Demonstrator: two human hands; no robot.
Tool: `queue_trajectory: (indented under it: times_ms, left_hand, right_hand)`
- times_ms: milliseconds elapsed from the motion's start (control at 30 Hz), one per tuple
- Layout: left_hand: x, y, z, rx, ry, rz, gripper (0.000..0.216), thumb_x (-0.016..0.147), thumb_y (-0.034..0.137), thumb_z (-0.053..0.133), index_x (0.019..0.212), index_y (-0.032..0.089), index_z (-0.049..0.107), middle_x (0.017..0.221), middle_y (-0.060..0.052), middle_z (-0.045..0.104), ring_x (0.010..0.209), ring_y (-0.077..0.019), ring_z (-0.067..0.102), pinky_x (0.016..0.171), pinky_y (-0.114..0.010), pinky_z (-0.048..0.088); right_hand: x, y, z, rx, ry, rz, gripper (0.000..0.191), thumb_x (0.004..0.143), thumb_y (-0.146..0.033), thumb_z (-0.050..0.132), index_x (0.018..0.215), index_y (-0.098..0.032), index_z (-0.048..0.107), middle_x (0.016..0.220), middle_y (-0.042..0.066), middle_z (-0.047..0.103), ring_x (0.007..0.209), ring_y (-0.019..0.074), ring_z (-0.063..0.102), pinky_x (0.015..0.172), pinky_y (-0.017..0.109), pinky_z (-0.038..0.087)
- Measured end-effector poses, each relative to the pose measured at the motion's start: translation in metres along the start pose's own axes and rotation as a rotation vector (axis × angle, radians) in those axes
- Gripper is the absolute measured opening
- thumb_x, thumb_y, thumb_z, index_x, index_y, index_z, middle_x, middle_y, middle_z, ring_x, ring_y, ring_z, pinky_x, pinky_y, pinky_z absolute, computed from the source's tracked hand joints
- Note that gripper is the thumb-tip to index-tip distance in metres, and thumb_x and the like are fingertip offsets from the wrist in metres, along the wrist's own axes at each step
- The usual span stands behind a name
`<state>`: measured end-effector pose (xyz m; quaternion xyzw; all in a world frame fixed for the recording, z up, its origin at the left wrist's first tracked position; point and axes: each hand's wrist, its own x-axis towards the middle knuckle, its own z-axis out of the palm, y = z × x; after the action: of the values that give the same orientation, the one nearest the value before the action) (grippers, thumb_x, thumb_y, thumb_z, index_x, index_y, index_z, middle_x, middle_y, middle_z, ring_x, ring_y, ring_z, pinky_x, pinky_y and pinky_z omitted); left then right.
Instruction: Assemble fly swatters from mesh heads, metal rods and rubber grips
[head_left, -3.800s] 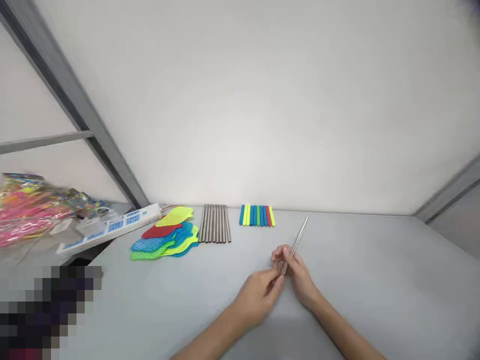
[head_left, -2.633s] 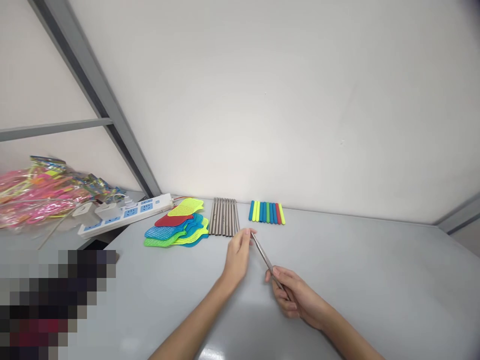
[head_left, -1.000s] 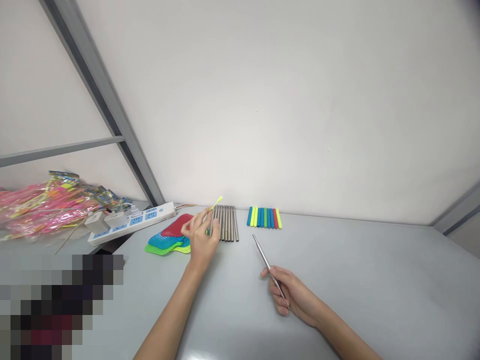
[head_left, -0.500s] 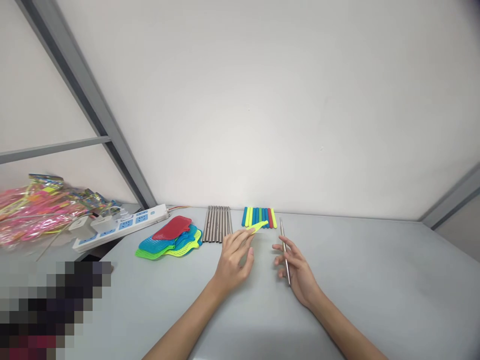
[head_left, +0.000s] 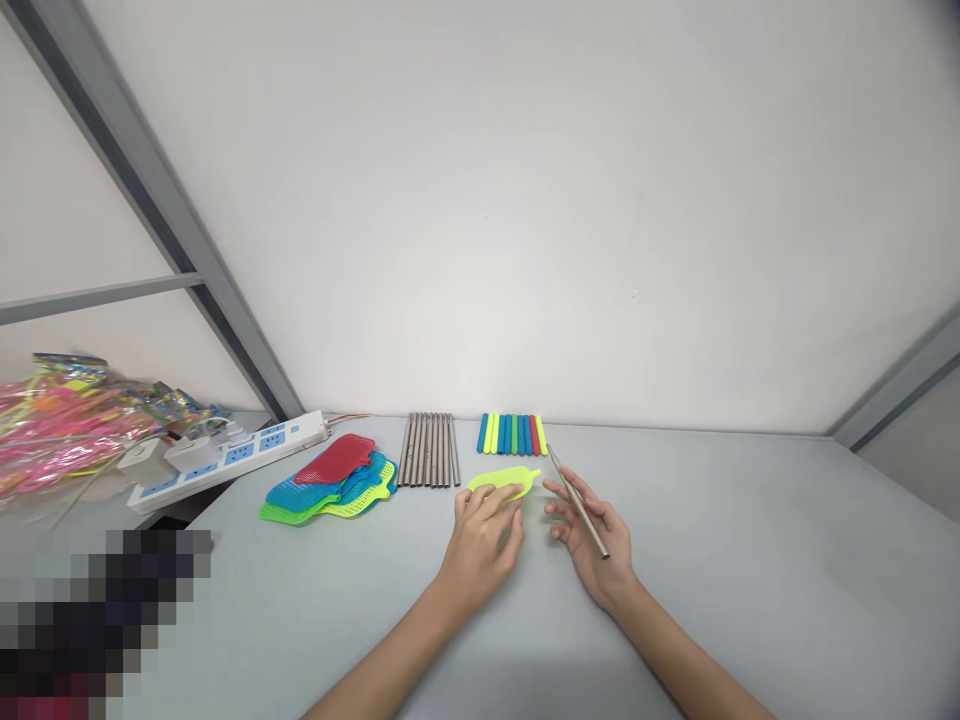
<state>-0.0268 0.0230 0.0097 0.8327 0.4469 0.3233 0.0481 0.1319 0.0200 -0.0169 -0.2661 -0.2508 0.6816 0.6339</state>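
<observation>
Gray tabletop (head_left: 750,560) below, left hand (head_left: 480,550) holds yellow paddle (head_left: 504,478).

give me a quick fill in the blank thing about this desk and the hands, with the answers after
1. The hand touching the lone yellow paddle is the person's ____.
2. The top paddle on the pile at the left is coloured ____.
3. Among the coloured tubes in the row, exactly one is red and exactly one is ____.
4. The number of metal rods held in the right hand is ____.

Missing words: left; red; green; one.
</observation>
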Motion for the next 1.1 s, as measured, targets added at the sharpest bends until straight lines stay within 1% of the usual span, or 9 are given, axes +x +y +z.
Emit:
queue_trajectory:
  times_ms: [100,233,400,567,767,833,967,1033,1100]
  left_hand:
    - [0.001,-0.006,0.0,0.048,0.028,-0.044,0.024,0.081,0.02,0.038,0.092,0.023,0.059,0.106,-0.003,0.058,0.094,-0.0205,0.045,0.079,-0.038,0.025]
    - [0.002,-0.01,-0.001,0.063,0.062,-0.086,0.023,0.082,0.018,0.038,0.087,0.023,0.06,0.105,-0.001,0.058,0.093,-0.0186,0.045,0.079,-0.038,0.026]
    - [0.002,-0.008,-0.001,0.041,0.072,-0.065,0.023,0.081,0.018,0.038,0.089,0.022,0.06,0.103,-0.002,0.057,0.093,-0.018,0.046,0.08,-0.037,0.03]
    - [-0.002,-0.001,-0.001,-0.052,0.042,-0.017,0.024,0.081,0.018,0.038,0.092,0.02,0.059,0.103,-0.004,0.054,0.095,-0.0178,0.044,0.083,-0.034,0.035]
    - [-0.007,0.015,-0.002,-0.084,-0.059,0.026,0.025,0.081,0.017,0.037,0.096,0.02,0.056,0.105,-0.005,0.052,0.095,-0.0173,0.045,0.082,-0.033,0.036]
    - [-0.009,0.021,-0.002,-0.048,-0.093,-0.005,0.024,0.082,0.018,0.036,0.094,0.02,0.056,0.104,-0.005,0.052,0.093,-0.0177,0.045,0.08,-0.034,0.037]
    - [-0.015,0.028,0.0,0.111,-0.137,-0.136,0.026,0.082,0.022,0.033,0.091,0.017,0.058,0.102,-0.007,0.052,0.092,-0.0213,0.045,0.077,-0.038,0.039]
    - [-0.02,0.029,0.003,0.222,-0.186,-0.202,0.029,0.082,0.018,0.031,0.093,0.014,0.058,0.104,-0.01,0.052,0.092,-0.0236,0.045,0.076,-0.041,0.039]
    - [-0.025,0.027,0.007,0.347,-0.27,-0.265,0.033,0.081,0.011,0.029,0.097,0.012,0.058,0.11,-0.013,0.05,0.094,-0.0267,0.046,0.076,-0.047,0.037]
  right_hand:
    - [0.001,0.001,-0.003,0.013,0.009,-0.006,0.04,0.075,-0.029,0.037,0.112,-0.02,0.049,0.105,0.009,0.055,0.078,0.0189,0.052,0.056,0.029,0.04]
    - [0.002,0.004,-0.006,0.024,0.05,-0.024,0.041,0.075,-0.035,0.036,0.109,-0.018,0.051,0.102,0.011,0.058,0.077,0.02,0.052,0.058,0.031,0.04]
    - [0.003,0.005,-0.008,0.006,0.069,-0.073,0.039,0.074,-0.033,0.04,0.108,-0.019,0.052,0.105,0.011,0.057,0.079,0.0198,0.051,0.06,0.031,0.039]
    - [0.005,0.006,-0.004,-0.008,0.143,-0.134,0.029,0.073,-0.028,0.048,0.101,-0.023,0.052,0.105,0.008,0.057,0.071,0.0167,0.051,0.055,0.029,0.039]
    - [0.004,0.005,0.002,-0.055,0.104,-0.112,0.016,0.075,-0.025,0.05,0.091,-0.024,0.05,0.099,0.005,0.058,0.073,0.0146,0.051,0.057,0.027,0.039]
    - [0.004,0.005,0.002,-0.092,0.096,-0.104,0.014,0.076,-0.027,0.049,0.089,-0.023,0.05,0.096,0.005,0.058,0.073,0.0145,0.051,0.057,0.027,0.039]
    - [0.006,0.007,0.0,-0.126,0.126,-0.075,0.016,0.078,-0.033,0.046,0.09,-0.023,0.05,0.089,0.005,0.059,0.071,0.0148,0.05,0.058,0.028,0.039]
    - [0.007,0.007,-0.002,-0.111,0.147,-0.058,0.017,0.077,-0.033,0.047,0.09,-0.022,0.05,0.088,0.005,0.059,0.072,0.0147,0.05,0.059,0.027,0.039]
    - [0.008,0.007,-0.002,-0.081,0.158,-0.047,0.016,0.077,-0.032,0.047,0.089,-0.022,0.051,0.086,0.004,0.058,0.071,0.0143,0.05,0.059,0.027,0.039]
